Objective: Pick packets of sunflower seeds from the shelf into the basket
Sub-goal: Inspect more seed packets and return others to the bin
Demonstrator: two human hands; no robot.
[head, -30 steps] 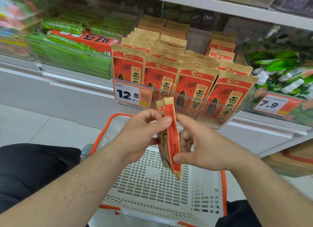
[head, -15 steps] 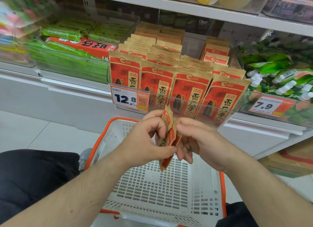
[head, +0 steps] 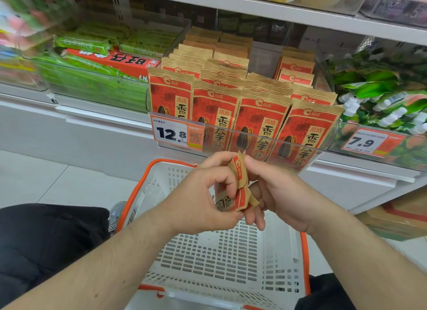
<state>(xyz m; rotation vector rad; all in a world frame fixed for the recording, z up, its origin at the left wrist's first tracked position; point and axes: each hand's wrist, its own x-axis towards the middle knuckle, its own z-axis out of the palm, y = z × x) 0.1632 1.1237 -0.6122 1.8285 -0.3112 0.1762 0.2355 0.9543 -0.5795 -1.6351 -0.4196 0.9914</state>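
While my left hand (head: 203,194) and right hand (head: 272,194) both pinch the seed packet (head: 239,185), it hangs over the basket (head: 231,263), ready to drop.

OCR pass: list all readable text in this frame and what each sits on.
"12.8": price tag on the seed bin.
"7.9": price tag on the right bin.
"洽洽" and "香瓜子": sunflower seed packets on the shelf.
"旺仔", upside down: red box.
Small print on both tags and on the held packet: unreadable.
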